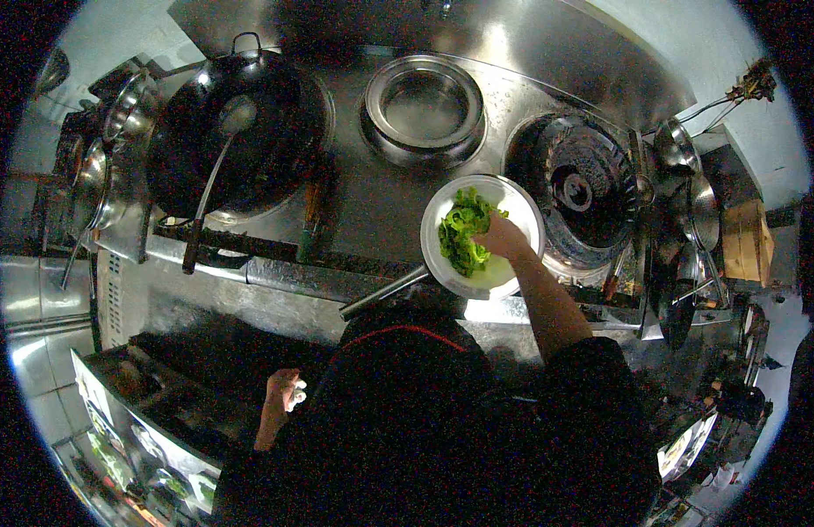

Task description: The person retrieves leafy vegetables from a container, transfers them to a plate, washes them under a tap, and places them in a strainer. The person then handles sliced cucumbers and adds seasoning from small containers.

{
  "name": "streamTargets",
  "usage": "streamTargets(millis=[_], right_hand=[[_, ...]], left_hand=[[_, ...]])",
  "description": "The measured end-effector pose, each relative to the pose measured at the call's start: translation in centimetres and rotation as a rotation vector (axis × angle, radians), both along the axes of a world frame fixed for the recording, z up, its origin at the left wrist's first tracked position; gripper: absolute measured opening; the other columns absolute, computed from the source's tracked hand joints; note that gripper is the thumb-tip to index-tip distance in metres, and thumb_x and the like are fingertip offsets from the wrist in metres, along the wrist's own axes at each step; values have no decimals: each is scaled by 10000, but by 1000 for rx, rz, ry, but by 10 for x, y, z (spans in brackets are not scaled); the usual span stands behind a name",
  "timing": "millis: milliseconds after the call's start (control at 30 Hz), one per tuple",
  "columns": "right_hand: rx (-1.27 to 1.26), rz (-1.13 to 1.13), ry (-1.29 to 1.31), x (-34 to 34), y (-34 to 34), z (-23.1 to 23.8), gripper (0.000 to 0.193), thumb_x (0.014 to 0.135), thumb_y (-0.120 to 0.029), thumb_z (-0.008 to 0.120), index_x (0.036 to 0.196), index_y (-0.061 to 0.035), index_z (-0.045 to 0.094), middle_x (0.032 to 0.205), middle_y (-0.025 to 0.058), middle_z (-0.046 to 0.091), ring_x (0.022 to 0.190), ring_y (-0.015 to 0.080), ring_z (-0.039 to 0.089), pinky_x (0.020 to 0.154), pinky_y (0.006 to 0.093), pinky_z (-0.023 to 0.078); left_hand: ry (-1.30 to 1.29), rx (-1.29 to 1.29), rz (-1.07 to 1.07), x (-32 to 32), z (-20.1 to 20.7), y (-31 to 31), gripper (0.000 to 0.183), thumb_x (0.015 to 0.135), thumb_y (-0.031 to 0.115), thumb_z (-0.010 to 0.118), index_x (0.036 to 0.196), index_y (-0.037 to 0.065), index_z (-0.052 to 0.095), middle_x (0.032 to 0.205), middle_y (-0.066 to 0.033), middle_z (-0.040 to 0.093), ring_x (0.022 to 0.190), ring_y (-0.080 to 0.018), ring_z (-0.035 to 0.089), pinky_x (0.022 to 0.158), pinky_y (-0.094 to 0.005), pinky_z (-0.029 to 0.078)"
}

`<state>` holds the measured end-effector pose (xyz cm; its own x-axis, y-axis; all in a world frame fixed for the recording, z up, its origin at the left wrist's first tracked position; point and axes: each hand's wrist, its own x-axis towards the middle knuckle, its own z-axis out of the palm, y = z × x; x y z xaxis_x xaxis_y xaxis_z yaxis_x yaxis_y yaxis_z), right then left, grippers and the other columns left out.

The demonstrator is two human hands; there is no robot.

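A white round bowl (pixel 526 202) sits at the front of the steel stove, right of the middle, with bright green leafy greens (pixel 462 235) heaped in its left half. My right hand (pixel 504 237) reaches into it from the lower right, its fingers closed on the leaves; the fingertips are partly hidden among them. Low on the left, away from the stove, my left hand (pixel 286 395) is closed around small white pieces (pixel 295 396), too small to name. Beside the bowl, a metal tube or handle (pixel 385 292) slants down to the left.
A large black wok (pixel 187 149) with a ladle (pixel 216 180) in it stands at the left. Behind the bowl is a round metal pot (pixel 425 110); a dark burner (pixel 576 184) lies to its right. Steel pans and ladles (pixel 701 211) hang at the right.
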<state>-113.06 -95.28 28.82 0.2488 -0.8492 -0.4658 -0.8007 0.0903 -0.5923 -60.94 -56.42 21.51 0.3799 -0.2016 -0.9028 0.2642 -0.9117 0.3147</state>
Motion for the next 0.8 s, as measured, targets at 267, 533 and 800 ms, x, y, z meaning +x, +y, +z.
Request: streamTargets(millis=[267,533,800], right_hand=[[-242,87,309,12,14,-55,779,695,-59,723,1411,-166,437,1445,229,383,1289,461,386,990,499,430],[-40,211,577,-9,33,-55,1051,624,-254,833,1509,-217,268,1508,235,257,1335,449,346,1085,459,364],[-14,224,186,-33,-22,-41,674,668,-269,798,1255,-55,544,1272,259,530,1090,417,581,880,455,509]], left_hand=[[107,-52,-9,-4,16,-15,238,929,244,628,1060,54,569,801,-147,629,492,-185,483,396,-327,406],[291,-44,51,10,10,-13,270,941,326,590,1012,66,561,862,-141,666,492,-209,547,357,-330,370],[92,19,-78,10,-6,17,175,927,219,566,862,56,571,720,-127,594,491,-187,470,397,-343,373]])
